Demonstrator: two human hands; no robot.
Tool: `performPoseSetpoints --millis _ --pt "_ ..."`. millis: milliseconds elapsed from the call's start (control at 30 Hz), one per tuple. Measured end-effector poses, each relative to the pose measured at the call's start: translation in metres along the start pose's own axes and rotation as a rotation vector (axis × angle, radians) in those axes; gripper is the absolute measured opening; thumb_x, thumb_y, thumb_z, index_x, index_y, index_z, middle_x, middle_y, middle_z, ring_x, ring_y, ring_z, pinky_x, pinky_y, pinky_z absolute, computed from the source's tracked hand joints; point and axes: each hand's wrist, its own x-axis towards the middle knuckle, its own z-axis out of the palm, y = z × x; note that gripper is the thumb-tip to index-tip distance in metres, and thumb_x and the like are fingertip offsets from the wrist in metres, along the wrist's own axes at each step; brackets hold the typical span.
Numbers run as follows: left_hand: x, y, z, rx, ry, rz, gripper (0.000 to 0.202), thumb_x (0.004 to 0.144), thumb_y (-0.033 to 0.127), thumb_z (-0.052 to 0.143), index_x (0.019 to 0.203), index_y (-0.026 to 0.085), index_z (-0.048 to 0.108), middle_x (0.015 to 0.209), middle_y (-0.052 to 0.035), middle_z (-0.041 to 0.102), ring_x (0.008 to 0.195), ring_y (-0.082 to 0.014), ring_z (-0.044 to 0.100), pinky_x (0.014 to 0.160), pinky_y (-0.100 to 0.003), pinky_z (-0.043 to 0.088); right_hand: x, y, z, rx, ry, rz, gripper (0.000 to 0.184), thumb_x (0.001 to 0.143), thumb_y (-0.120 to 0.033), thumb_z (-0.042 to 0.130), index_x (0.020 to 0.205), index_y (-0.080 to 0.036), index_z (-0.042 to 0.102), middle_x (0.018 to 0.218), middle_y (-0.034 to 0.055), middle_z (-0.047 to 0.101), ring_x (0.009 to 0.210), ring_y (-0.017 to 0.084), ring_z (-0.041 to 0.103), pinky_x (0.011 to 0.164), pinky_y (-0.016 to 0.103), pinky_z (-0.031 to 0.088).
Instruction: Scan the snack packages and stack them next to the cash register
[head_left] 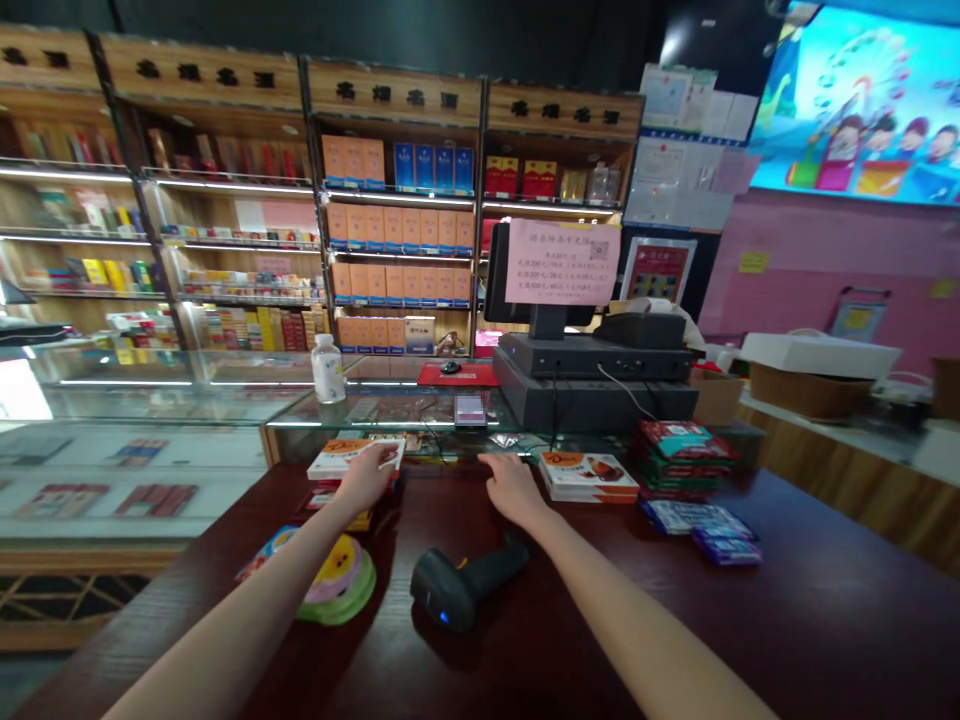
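Observation:
My left hand (366, 478) has its fingers curled over the right end of a white chocolate box (330, 458), which sits on top of a stack of red packs (319, 498). My right hand (514, 487) is just above the dark counter, fingers stretched out to the left and holding nothing. Just right of it lie a few more white and orange chocolate boxes (589, 477), stacked. A black barcode scanner (469, 585) rests between my forearms. Partly hidden by my left forearm are round green, pink and yellow packages (341, 590).
A white bottle (328, 370) stands on the glass case behind. At the back are a cash register (592, 360) and a mouse (450, 367) on a red mat. Red and green packs (686, 455) and purple packets (705, 528) lie on the right. Stocked shelves (397, 255) line the wall.

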Motion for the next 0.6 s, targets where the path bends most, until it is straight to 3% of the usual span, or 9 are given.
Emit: performPoseSetpoints --millis 300,500,600 --pt "-0.002 -0.067 -0.045 0.097 0.135 -0.173 0.047 0.083 0.029 0.053 0.127 0.018 0.065 0.125 -0.0115 0.07 0.119 -0.0296 0.063 0.103 -0.041 0.046 0.025 -0.047 0.029 0.196 -0.082 -0.045 0.057 0.081 -0.005 0.046 0.135 -0.017 0.062 0.134 0.0105 0.066 0.128 0.029 0.053 0.108 0.046 0.039" --pt "-0.003 -0.109 -0.051 0.099 0.177 -0.303 0.053 0.082 0.039 0.054 0.129 0.016 0.062 0.126 -0.0132 0.07 0.121 -0.0312 0.063 0.101 -0.041 0.047 0.049 -0.065 0.053 0.437 -0.128 -0.021 0.061 0.075 -0.002 0.051 0.132 -0.021 0.065 0.13 0.0063 0.07 0.124 0.022 0.061 0.111 0.037 0.041" --pt "-0.005 -0.121 -0.049 0.094 0.17 -0.357 0.055 0.084 0.045 0.05 0.128 0.013 0.062 0.126 -0.0154 0.07 0.121 -0.0332 0.063 0.1 -0.042 0.048 0.058 -0.075 0.065 0.576 -0.135 -0.001 0.062 0.072 -0.001 0.051 0.13 -0.018 0.066 0.127 0.0082 0.071 0.121 0.021 0.065 0.108 0.034 0.045"
